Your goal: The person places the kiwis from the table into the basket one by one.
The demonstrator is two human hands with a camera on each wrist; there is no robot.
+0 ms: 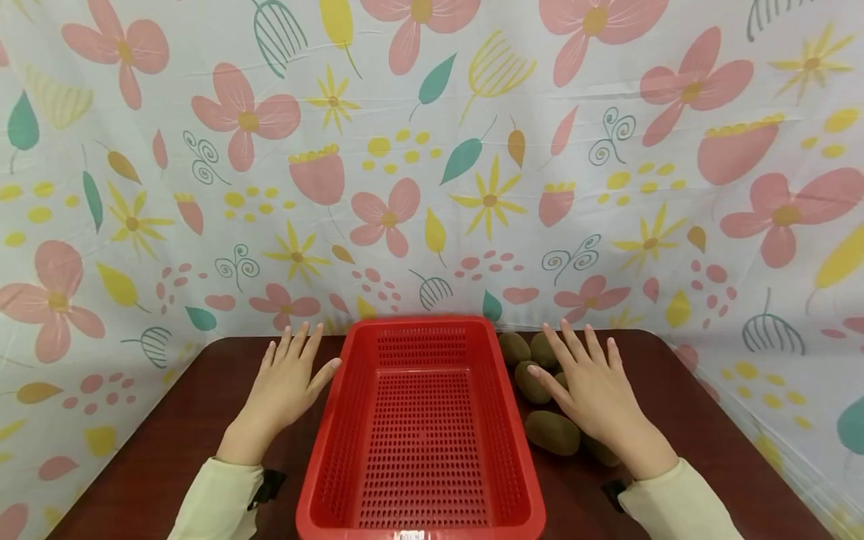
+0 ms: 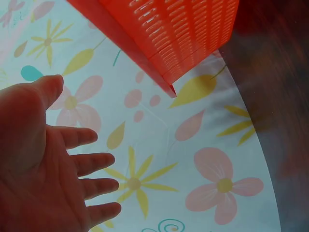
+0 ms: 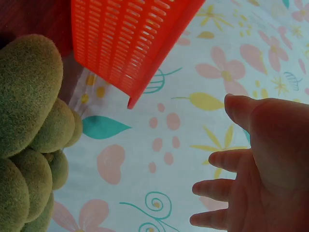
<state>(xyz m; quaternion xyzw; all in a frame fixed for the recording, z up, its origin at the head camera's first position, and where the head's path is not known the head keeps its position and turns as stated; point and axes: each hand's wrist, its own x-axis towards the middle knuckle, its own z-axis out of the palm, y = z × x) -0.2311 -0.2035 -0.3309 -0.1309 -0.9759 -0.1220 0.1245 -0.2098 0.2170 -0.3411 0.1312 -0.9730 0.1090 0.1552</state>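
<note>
A red plastic basket (image 1: 421,450) with slotted walls stands on the dark table, and nothing lies in it. Several brown, fuzzy kiwis (image 1: 553,433) lie along its right side, partly hidden by the right hand. My left hand (image 1: 286,386) is held out left of the basket, fingers straight and spread, holding nothing. On the other side my right hand (image 1: 594,386) is spread above the kiwis, also holding nothing. In the right wrist view the kiwis (image 3: 26,92) are at the left, apart from the fingers. The left wrist view shows the basket wall (image 2: 178,34) beyond the left thumb.
The dark brown table (image 1: 162,435) has rounded far corners. A white cloth (image 1: 432,225) printed with flowers and leaves hangs behind it and at both sides. Dark straps (image 1: 268,487) show at both wrists, by the pale sleeves.
</note>
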